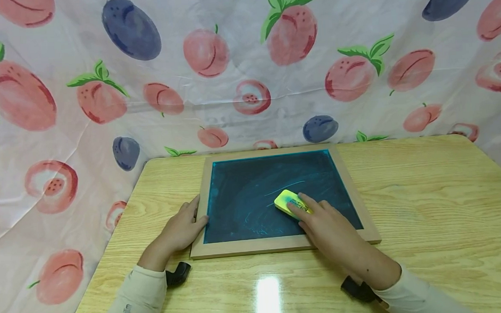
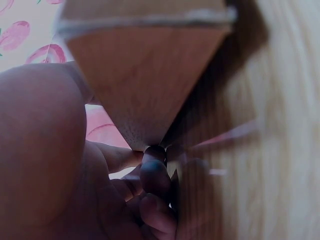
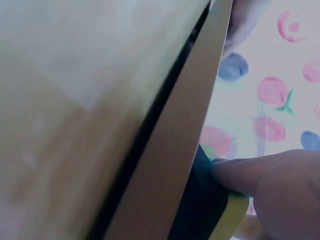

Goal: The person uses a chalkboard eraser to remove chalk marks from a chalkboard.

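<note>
A small chalkboard [image 1: 239,190] in a wooden frame [image 1: 255,245] lies on the table, its dark surface smeared with faint blue-green chalk. My left hand [image 1: 180,231] holds the frame's left side, thumb on top; in the left wrist view its fingers curl at the wooden edge [image 2: 145,70]. With my right hand [image 1: 333,230] I grip a yellow chalkboard eraser [image 1: 284,198] against the board, right of its middle. Blue-green chalk dust stains the eraser's top. The right wrist view shows its dark felt [image 3: 200,200] beside the thumb.
The light wooden table [image 1: 426,190] extends to both sides of the board. Behind it hangs a fruit-patterned cloth [image 1: 167,19]. Black camera mounts [image 1: 178,273] sit at both wrists. A bright reflection shows on the table in front.
</note>
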Tool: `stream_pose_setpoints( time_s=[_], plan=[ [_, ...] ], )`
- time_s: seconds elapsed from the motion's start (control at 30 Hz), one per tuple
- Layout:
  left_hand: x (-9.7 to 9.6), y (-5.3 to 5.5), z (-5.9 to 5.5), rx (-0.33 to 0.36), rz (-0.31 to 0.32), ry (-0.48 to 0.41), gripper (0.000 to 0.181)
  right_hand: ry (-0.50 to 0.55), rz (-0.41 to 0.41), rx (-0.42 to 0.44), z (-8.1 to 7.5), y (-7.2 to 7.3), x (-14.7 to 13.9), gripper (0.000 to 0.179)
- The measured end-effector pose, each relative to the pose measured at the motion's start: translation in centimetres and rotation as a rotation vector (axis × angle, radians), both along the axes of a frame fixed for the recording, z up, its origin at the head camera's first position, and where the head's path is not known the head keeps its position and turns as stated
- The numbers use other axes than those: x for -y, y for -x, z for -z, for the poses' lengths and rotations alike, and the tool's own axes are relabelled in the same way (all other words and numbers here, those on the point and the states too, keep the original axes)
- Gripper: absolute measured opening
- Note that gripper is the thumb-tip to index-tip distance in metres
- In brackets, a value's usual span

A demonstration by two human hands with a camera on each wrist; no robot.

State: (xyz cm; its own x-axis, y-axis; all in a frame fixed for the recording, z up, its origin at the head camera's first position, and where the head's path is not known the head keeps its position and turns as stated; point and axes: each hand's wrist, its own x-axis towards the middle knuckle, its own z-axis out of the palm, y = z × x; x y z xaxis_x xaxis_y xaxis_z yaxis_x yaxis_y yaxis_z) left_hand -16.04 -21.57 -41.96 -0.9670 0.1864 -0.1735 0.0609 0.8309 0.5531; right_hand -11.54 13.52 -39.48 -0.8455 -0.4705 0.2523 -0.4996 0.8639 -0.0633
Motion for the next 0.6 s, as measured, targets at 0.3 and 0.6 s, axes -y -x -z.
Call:
stream_pose_setpoints(
  time_s=[0.3,0.6],
  plan=[
    [-0.1,0.0,0.0,0.015,-0.003,-0.015,0.069,0.03,0.067,0.047,-0.5,1.6,-2.7,0.046],
    [-0.1,-0.1,0.1,0.015,-0.005,-0.018,0.069,0.039,0.073,0.039,-0.5,2.3,-3.9,0.046]
  ],
)
